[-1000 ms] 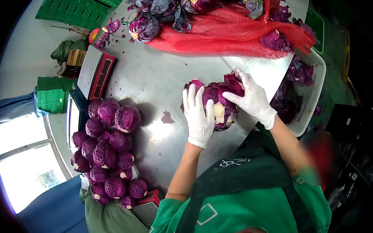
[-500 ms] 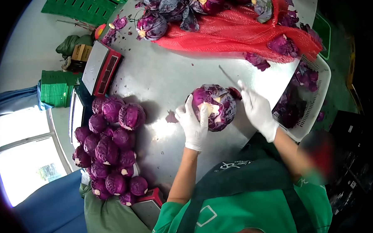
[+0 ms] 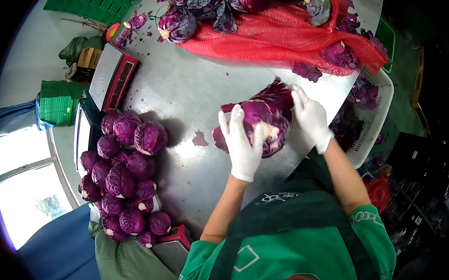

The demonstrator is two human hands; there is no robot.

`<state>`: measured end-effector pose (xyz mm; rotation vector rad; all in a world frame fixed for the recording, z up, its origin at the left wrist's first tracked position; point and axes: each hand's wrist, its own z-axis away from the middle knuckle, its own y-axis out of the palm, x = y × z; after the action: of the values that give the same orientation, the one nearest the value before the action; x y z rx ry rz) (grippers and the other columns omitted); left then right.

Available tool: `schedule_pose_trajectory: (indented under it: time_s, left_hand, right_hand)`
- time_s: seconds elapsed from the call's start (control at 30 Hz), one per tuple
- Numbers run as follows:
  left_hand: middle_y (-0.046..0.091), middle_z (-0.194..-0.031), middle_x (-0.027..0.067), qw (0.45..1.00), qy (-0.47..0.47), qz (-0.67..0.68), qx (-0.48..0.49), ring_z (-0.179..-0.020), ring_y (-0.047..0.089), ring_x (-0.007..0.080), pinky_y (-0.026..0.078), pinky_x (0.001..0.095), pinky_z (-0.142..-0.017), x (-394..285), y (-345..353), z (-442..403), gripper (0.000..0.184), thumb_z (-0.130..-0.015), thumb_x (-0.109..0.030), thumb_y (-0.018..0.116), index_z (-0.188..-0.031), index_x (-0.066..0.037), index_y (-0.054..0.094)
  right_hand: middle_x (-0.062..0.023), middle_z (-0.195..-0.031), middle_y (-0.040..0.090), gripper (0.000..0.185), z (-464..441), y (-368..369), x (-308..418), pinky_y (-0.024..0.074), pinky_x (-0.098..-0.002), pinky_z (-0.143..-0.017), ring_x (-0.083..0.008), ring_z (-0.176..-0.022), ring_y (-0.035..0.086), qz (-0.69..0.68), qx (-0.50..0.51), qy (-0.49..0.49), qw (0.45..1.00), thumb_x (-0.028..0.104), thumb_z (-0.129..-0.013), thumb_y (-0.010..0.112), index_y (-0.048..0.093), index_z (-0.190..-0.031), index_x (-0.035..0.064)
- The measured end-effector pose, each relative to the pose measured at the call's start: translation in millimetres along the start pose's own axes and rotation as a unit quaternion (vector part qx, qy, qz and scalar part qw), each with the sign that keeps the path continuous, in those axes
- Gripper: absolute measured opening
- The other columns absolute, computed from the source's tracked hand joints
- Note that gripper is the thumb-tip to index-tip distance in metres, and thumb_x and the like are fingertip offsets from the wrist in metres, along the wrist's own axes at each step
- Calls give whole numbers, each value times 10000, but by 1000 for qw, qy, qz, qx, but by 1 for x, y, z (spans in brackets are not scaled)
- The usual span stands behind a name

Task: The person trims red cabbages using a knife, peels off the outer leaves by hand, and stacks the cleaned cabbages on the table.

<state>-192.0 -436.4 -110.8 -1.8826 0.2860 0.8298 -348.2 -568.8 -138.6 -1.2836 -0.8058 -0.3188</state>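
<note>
Cabbage (image 3: 274, 119), a purple one, is being held over the near right part of the metal counter (image 3: 182, 87), right between two white-gloved hands. Its pale stem end is turned up toward the camera, and whether any weight is being taken by the counter can't really be told from this angle. One side of it is gripped by the left hand (image 3: 242, 144), with the fingers spread over the leaves and the thumb set apart from them, near the stem. On the other side, the right hand (image 3: 311, 117) is held up at the edge of a dark outer leaf (image 3: 278, 91); those fingers are close together, but whether the leaf is actually pinched can't be made out.

A small leaf scrap (image 3: 200, 138) can be seen lying near the left hand. Further left, a bunch of smooth purple cabbages (image 3: 119, 179) is piled up, with a red scale (image 3: 116, 84) just past the far end and another scale (image 3: 177, 238) by the near end. Along the far side, a red net bag (image 3: 245, 41) is spread out, with darker, leafier cabbages (image 3: 178, 24) bunched around it. Off to the right, a white basket (image 3: 390, 95) is partly filled with purple leaves (image 3: 365, 96).
</note>
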Motion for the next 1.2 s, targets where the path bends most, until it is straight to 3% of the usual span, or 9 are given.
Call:
schedule_pose_trajectory:
  time_s: [0.13, 0.27, 0.4, 0.7, 0.83, 0.97, 1.03, 1.17, 1.2]
  left_hand:
    - [463, -1456, 210, 1000, 8, -25, 9, -1401, 292, 463, 212, 519, -1182, -6, 3, 0, 560, -912, -170, 661, -1388, 41, 454]
    - [471, -1447, 202, 997, -14, -78, 21, -1290, 368, 417, 253, 487, -1129, -1, -13, -7, 571, -917, -230, 649, -1406, 6, 471]
    - [487, -1413, 204, 993, -9, -117, 32, -1206, 406, 400, 285, 493, -1074, -8, -12, -7, 576, -915, -272, 636, -1411, -16, 490]
    - [498, -1394, 207, 990, 4, -139, 12, -1186, 413, 403, 313, 499, -1059, -16, 0, -10, 563, -917, -278, 646, -1393, -12, 509]
    - [507, -1390, 201, 986, 0, -166, 12, -1188, 416, 406, 338, 495, -1047, -20, 1, -12, 567, -916, -282, 646, -1397, -15, 509]
    - [511, -1388, 196, 989, 28, -148, 7, -1184, 418, 405, 342, 498, -1044, -16, -2, -11, 564, -918, -290, 643, -1397, -23, 512]
    - [512, -1385, 194, 987, 16, -162, 7, -1166, 423, 403, 341, 499, -1044, -14, -4, -7, 557, -921, -305, 636, -1396, -37, 519]
    - [472, -1446, 217, 969, 128, -213, 23, -1341, 386, 437, 309, 497, -1100, -8, -7, -14, 559, -961, -270, 581, -1411, 39, 461]
    - [443, -1467, 247, 988, 114, -82, 59, -1387, 375, 432, 296, 502, -1129, -1, -7, -18, 555, -978, -242, 554, -1421, 68, 430]
  right_hand:
    - [-193, -1251, 644, 510, -49, 18, -47, 462, -415, -1011, -378, -1168, 597, -53, 125, 61, 989, 441, -1041, 368, 617, -1287, 70]
    - [-224, -1032, 682, 487, 3, -7, 0, 525, -453, -784, -409, -877, 666, -85, 7, -5, 996, 398, -1050, 400, 489, -1441, 121]
    - [-169, -702, 652, 472, 59, -14, 23, 493, -440, -535, -318, -568, 644, 1, -23, -158, 987, 299, -1018, 530, 501, -1419, 53]
    - [-130, -676, 657, 393, 52, -5, 23, 510, -438, -484, -314, -544, 647, 68, -14, -142, 987, 325, -1016, 511, 578, -1364, 155]
    - [-145, -753, 690, 350, 44, 1, 16, 527, -450, -547, -348, -614, 663, -16, -62, -148, 987, 315, -1016, 510, 605, -1323, 178]
    - [-190, -949, 716, 421, 12, -16, -28, 545, -440, -790, -351, -872, 698, -57, 43, 70, 995, 424, -1050, 420, 641, -1286, 155]
    - [-175, -1176, 686, 622, 22, -34, 19, 533, -381, -887, -329, -1027, 681, -50, 13, -49, 997, 555, -967, 530, 588, -1338, 60]
    - [-235, -1153, 678, 640, 13, -15, 14, 528, -379, -913, -382, -1046, 671, -16, 62, -124, 990, 461, -898, 684, 574, -1309, -17]
    - [-237, -1139, 683, 646, 7, -25, 16, 527, -376, -917, -372, -1043, 674, -54, 116, -108, 986, 458, -901, 682, 568, -1317, -22]
